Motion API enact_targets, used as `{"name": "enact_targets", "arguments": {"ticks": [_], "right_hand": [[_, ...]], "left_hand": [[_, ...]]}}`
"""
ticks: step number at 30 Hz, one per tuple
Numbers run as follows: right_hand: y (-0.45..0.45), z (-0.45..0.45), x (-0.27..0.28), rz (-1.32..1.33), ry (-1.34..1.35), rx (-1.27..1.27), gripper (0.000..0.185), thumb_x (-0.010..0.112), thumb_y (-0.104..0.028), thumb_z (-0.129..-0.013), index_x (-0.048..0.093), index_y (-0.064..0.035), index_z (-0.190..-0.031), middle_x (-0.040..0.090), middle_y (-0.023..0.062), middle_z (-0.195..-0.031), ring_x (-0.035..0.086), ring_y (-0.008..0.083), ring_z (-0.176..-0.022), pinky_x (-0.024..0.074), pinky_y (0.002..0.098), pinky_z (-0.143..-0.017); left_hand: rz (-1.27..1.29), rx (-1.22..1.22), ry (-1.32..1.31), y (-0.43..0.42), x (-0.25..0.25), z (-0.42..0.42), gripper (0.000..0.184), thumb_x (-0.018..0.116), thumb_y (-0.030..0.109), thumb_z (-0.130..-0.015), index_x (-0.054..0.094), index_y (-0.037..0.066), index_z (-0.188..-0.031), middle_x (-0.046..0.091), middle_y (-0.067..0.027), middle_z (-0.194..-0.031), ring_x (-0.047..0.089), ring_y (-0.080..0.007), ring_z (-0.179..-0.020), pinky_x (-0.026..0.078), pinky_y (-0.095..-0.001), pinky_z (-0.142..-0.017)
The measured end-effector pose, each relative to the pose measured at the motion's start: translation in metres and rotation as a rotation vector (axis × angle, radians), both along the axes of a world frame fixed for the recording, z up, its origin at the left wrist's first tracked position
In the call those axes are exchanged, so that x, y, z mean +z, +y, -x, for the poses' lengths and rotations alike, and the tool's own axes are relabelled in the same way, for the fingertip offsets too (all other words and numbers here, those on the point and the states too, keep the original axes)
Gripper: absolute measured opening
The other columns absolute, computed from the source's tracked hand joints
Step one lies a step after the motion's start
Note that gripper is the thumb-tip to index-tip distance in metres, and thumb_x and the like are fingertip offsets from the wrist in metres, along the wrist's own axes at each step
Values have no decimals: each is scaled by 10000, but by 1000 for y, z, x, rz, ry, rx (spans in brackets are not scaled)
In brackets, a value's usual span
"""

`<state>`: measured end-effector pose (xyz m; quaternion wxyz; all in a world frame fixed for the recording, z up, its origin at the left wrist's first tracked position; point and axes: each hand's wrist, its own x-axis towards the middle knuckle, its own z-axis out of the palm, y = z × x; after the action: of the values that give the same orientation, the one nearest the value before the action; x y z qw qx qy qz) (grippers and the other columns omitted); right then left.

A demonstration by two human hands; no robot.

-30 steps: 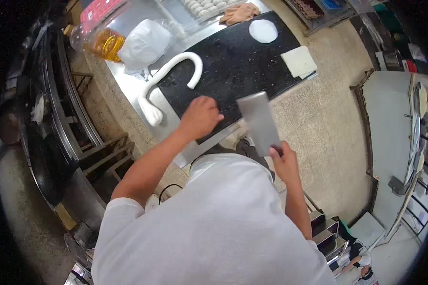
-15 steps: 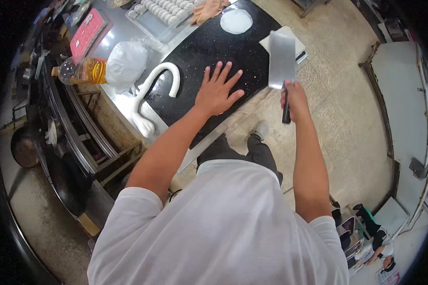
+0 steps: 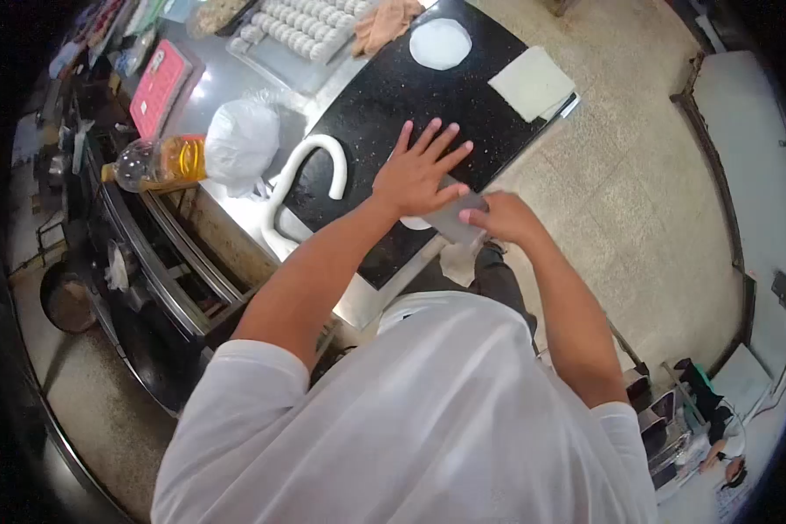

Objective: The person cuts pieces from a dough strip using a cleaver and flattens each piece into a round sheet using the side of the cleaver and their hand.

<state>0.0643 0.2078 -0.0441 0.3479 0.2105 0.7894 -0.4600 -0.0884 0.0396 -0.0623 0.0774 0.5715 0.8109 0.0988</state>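
Observation:
On the black board [image 3: 384, 113] my left hand [image 3: 417, 177] lies with its fingers spread, partly over the blade of a cleaver [image 3: 457, 217]. My right hand [image 3: 500, 217] is closed on the cleaver at the board's front edge; the blade lies flat. A white piece [image 3: 416, 224], probably dough, shows beneath my left hand beside the blade. Left of that hand a long white dough rope [image 3: 338, 166] curves over the board, its thick end behind my left forearm. A round white sheet [image 3: 440, 44] lies near the board's far end, and a folded pale cloth [image 3: 532, 84] at its right edge.
To the left stand a white plastic bag [image 3: 241, 144], an oil bottle [image 3: 155, 163] and a pink box [image 3: 160, 90]. A tray of small white dough pieces [image 3: 299, 31] and an orange-brown cloth [image 3: 384, 24] lie at the back. Another person [image 3: 732, 458] is at the far lower right.
The cleaver has come down from the board's right side and turned flat, its blade now at my left hand. My left hand remains spread over the board, where a white piece now shows.

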Motion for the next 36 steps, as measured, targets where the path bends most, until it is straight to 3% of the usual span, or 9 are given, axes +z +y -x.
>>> {"name": "enact_targets", "arguments": {"ticks": [2, 5, 7, 10, 14, 21, 29, 33, 36], "right_hand": [[-1, -2, 0, -122, 144, 39, 494, 711, -466, -882, 713, -13, -1080, 724, 244, -1019, 703, 426, -964, 543, 495, -848], [-32, -59, 3, 43, 164, -55, 545, 741, -406, -877, 636, 9, -1213, 724, 248, -1033, 704, 441, -954, 547, 507, -863], [-62, -77, 5, -186, 35, -78, 657, 773, -415, -851, 584, 53, -1272, 718, 269, -1048, 702, 441, -983, 552, 506, -878], [-48, -46, 18, -176, 8, -167, 727, 806, -449, -806, 591, 58, -1282, 715, 288, -1063, 709, 433, -989, 562, 497, -862], [-11, 21, 22, -222, 38, -49, 678, 833, -446, -769, 633, 53, -1183, 725, 276, -1004, 719, 426, -938, 563, 490, -824], [-64, -74, 12, -140, 76, -154, 602, 829, -412, -793, 619, 36, -1136, 727, 265, -973, 716, 433, -924, 561, 496, -809], [-18, 7, 27, -358, 81, -2, 722, 833, -456, -788, 537, 47, -1213, 721, 265, -971, 706, 454, -944, 558, 518, -823], [-44, -42, 10, -257, 104, -105, 763, 847, -462, -769, 516, 51, -1227, 716, 275, -992, 705, 457, -945, 558, 521, -825], [-61, -73, 21, -172, 53, -154, 764, 856, -448, -759, 517, 51, -1228, 715, 282, -1002, 706, 457, -953, 558, 522, -823]], "left_hand": [[-4, -63, 41, 2, -1, -1, 735, 489, 682, -942, 441, 276, -1553, 326, -108, -1653, 244, -350, -1544, 113, -645, -1225], [57, -205, 23, -14, 6, -28, 742, 479, 701, -937, 445, 282, -1550, 338, -93, -1651, 224, -329, -1553, 102, -632, -1234], [83, -450, -267, -18, -6, -36, 745, 501, 694, -921, 452, 291, -1546, 368, -66, -1639, 229, -304, -1555, 96, -639, -1232], [47, -407, -176, -2, -9, 0, 750, 520, 696, -912, 456, 298, -1545, 385, -44, -1631, 244, -295, -1551, 96, -622, -1241], [4, -312, -8, 23, -1, 44, 728, 482, 670, -949, 428, 275, -1557, 331, -74, -1655, 235, -317, -1550, 92, -615, -1247], [28, -528, -161, -12, -9, -31, 705, 485, 715, -924, 542, 274, -1471, 436, -56, -1589, 275, -325, -1533, 95, -637, -1237], [-51, -313, 36, 37, -5, 42, 710, 510, 676, -939, 502, 256, -1512, 415, -98, -1603, 251, -363, -1539, 110, -614, -1243], [-59, -382, -65, 16, -15, 12, 707, 499, 655, -954, 473, 247, -1531, 387, -115, -1621, 239, -346, -1548, 91, -633, -1240], [-9, -486, -184, 0, -3, -28, 689, 540, 674, -914, 576, 232, -1441, 457, -76, -1573, 297, -332, -1525, 109, -604, -1246]]}}
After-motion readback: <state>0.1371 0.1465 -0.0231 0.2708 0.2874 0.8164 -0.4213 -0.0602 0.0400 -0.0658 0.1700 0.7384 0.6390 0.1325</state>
